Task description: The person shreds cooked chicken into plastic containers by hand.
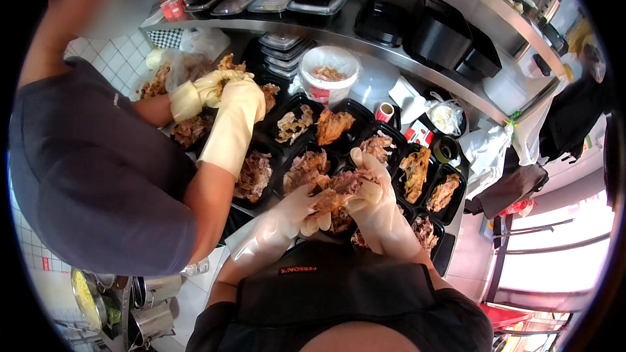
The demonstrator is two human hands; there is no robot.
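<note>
Between my gloved hands is a torn piece of cooked meat [335, 198], held above black plastic trays. My left hand [304, 208], in a pale rubber glove, grips its browned lower left end. The upper right end, pinker and shredded, is in my right hand [374, 190], gloved alike. Close by to the left, a black tray [279, 188] holds shredded meat [308, 168]. Just beyond my right fingers sits another portion of meat [376, 146] in its tray. Further right, a long browned piece [415, 173] lies in a tray. My forearms partly cover the trays nearest me.
At my left, a co-worker's gloved hands [234, 93] hold meat over the same table. Behind the trays stand a lined white bucket [328, 76] with meat scraps and stacked lidded containers [285, 54]. A steel shelf [337, 34] overhangs the back, carrying stacked black containers [437, 34].
</note>
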